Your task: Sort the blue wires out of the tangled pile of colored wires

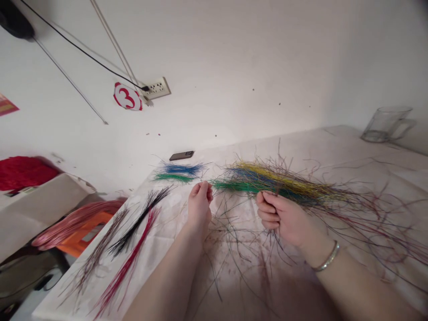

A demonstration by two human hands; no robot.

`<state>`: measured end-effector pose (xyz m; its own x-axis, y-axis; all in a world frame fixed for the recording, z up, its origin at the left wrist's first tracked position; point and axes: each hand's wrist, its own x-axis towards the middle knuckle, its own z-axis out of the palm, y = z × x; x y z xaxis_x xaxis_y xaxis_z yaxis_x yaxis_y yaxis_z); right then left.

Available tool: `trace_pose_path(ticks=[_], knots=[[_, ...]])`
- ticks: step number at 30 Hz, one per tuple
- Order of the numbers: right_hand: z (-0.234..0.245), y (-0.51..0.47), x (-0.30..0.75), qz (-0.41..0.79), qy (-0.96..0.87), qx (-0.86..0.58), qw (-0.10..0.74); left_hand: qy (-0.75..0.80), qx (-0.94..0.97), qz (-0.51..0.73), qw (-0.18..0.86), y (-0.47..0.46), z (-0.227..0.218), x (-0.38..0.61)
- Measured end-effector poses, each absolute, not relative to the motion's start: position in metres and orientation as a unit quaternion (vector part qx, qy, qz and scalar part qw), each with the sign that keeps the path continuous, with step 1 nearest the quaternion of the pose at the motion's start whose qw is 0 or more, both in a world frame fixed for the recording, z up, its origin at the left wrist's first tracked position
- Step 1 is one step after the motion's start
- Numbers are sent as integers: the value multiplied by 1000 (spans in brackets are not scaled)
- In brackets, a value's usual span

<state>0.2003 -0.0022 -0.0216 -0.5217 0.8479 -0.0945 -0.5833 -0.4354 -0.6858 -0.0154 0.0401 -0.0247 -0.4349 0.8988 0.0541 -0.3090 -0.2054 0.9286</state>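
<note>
My left hand (199,204) hovers over the white table (334,147), fingers pinched together on the tip of a thin strand from the pile. My right hand (284,218), with a metal bangle on its wrist, is curled around a loose bunch of thin wires. A big tangled heap of green, blue, yellow and dark red wires (274,180) spreads right of both hands. Sorted bundles lie on the left: blue (182,168), green (174,177), black (140,220), red (130,261) and a brownish one (96,254).
A dark phone (181,155) lies near the wall. A clear glass jug (384,125) stands at the far right. Left of the table are an orange stool (83,232) with pink-red coils, a box and red material (23,171). A wall socket (157,88) holds a black cable.
</note>
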Motion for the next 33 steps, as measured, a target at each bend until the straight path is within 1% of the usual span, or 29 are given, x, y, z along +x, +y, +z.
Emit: trace_pose_path(ticks=[8, 11, 17, 19, 22, 25, 27, 29, 33], knots=[[-21, 4, 210, 810, -180, -154, 537, 470, 234, 715, 462, 43, -29, -24], [-21, 5, 213, 802, -159, -134, 559, 477, 217, 709, 472, 45, -32, -27], [-18, 4, 212, 808, -159, -122, 553, 507, 229, 683, 473, 46, -35, -24], [-17, 3, 211, 812, -165, -124, 546, 522, 246, 679, 454, 46, -37, -23], [-15, 1, 209, 816, -172, -128, 538, 554, 277, 677, 398, 47, -42, -23], [-15, 0, 209, 817, -175, -133, 534, 584, 323, 677, 311, 48, -46, -23], [-16, 0, 210, 817, -176, -135, 533, 587, 400, 657, 251, 47, -47, -21], [-17, 0, 209, 816, -177, -138, 532, 571, 512, 605, 216, 44, -47, -17], [-18, 0, 207, 815, -182, -142, 531, 502, 710, 449, 207, 34, -46, -4]])
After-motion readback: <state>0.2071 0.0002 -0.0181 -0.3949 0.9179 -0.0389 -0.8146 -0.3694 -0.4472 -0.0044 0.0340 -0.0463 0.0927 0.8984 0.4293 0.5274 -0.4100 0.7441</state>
